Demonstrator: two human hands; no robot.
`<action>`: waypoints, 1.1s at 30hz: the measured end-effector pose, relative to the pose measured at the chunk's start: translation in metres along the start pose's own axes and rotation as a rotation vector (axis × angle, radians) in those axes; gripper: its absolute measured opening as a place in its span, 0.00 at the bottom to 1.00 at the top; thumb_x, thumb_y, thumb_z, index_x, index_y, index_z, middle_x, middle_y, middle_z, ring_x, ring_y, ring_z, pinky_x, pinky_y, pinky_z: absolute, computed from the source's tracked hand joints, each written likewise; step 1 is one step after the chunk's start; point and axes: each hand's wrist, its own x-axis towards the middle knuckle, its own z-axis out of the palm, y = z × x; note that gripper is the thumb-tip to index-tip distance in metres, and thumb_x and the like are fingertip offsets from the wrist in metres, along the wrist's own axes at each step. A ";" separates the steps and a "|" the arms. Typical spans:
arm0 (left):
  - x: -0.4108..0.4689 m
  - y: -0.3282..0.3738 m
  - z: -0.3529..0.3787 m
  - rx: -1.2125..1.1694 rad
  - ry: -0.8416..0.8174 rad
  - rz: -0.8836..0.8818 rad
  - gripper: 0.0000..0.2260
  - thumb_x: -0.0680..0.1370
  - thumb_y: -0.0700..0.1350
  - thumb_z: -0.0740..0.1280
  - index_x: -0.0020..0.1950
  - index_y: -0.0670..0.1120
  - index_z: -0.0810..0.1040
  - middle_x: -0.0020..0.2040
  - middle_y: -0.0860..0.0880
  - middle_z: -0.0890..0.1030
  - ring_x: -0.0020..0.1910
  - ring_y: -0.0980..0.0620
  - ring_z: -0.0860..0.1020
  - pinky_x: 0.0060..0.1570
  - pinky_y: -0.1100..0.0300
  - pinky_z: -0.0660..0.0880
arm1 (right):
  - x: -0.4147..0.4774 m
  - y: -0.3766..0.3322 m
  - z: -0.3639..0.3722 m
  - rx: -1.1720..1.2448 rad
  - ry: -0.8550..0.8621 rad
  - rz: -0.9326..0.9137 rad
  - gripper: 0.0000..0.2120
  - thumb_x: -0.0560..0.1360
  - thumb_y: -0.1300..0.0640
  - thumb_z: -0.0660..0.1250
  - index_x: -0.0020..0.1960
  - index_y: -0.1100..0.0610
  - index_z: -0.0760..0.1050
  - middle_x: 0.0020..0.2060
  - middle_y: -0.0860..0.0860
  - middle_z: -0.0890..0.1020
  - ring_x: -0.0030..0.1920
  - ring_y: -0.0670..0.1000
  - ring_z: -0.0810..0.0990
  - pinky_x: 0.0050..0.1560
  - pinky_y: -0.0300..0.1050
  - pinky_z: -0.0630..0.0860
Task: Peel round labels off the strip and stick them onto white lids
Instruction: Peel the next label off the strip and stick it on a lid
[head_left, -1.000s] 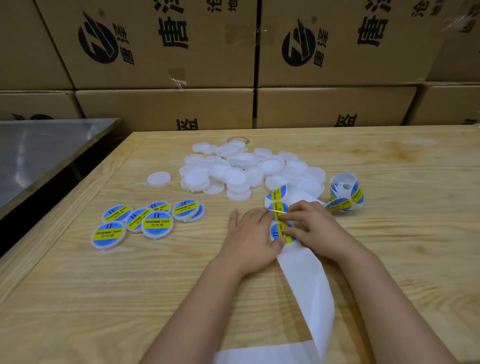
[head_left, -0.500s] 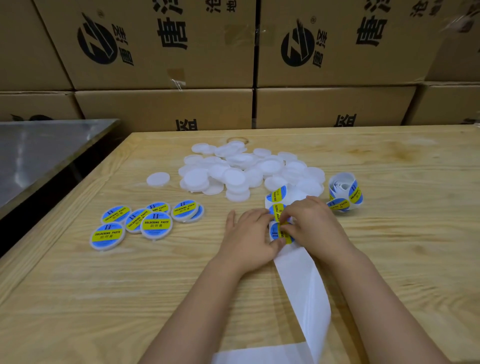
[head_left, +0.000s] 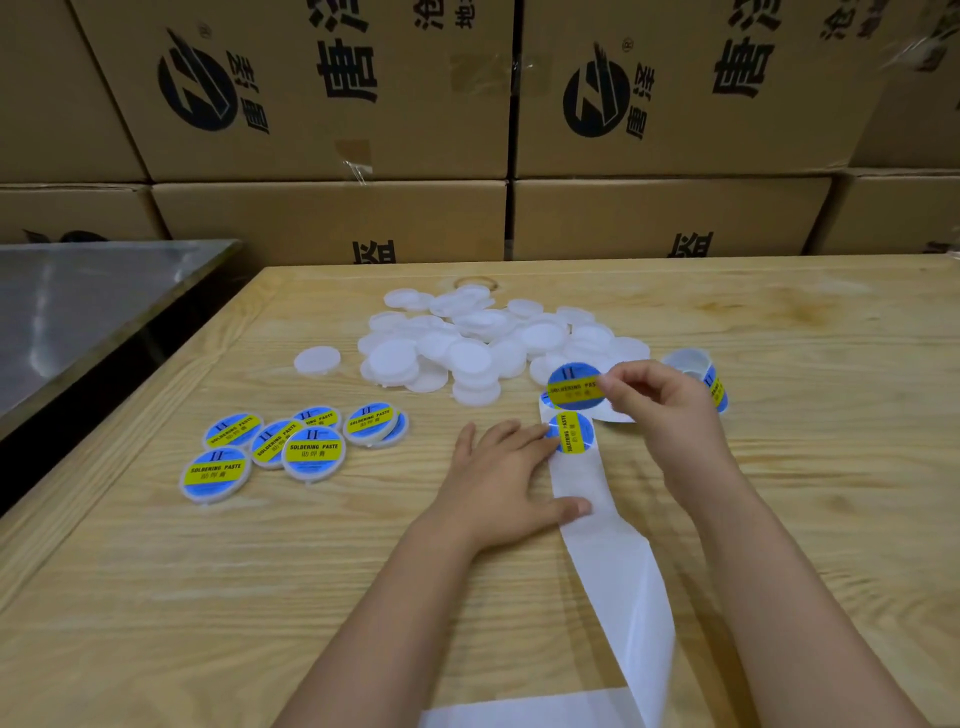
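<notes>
few labelled lids (head_left: 270, 447) done, big pile of white lids (head_left: 467, 343) to go, right hand (head_left: 670, 410) pinching a peeled label (head_left: 574, 387), left hand (head_left: 498, 478) flat on strip (head_left: 618, 582)

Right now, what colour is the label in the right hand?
The label pinched by the right hand is blue with a yellow band; head view.

Labelled lids (head_left: 291, 447) at left, strip (head_left: 602, 525) at right, plain lids (head_left: 467, 343) behind — boxes (head_left: 322, 93) beyond the table (head_left: 260, 571).
</notes>
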 end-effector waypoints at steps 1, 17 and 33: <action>0.000 0.001 0.000 0.016 -0.008 0.013 0.36 0.69 0.71 0.60 0.74 0.57 0.60 0.75 0.61 0.59 0.75 0.55 0.52 0.72 0.42 0.42 | -0.001 -0.001 0.006 0.094 -0.017 0.038 0.05 0.73 0.60 0.69 0.39 0.53 0.78 0.33 0.41 0.81 0.37 0.41 0.78 0.42 0.34 0.75; 0.007 -0.016 -0.004 0.104 0.239 -0.391 0.26 0.80 0.56 0.54 0.75 0.47 0.58 0.76 0.48 0.58 0.75 0.50 0.54 0.72 0.45 0.43 | 0.000 0.029 0.034 0.501 0.180 0.384 0.07 0.77 0.61 0.65 0.40 0.60 0.74 0.33 0.55 0.74 0.35 0.50 0.73 0.43 0.39 0.73; 0.004 -0.008 -0.008 -0.349 0.486 -0.213 0.25 0.67 0.56 0.74 0.58 0.48 0.70 0.56 0.53 0.72 0.52 0.56 0.71 0.50 0.61 0.68 | -0.002 0.027 0.036 0.469 0.056 0.267 0.07 0.76 0.65 0.65 0.49 0.54 0.74 0.38 0.51 0.76 0.40 0.50 0.73 0.51 0.44 0.70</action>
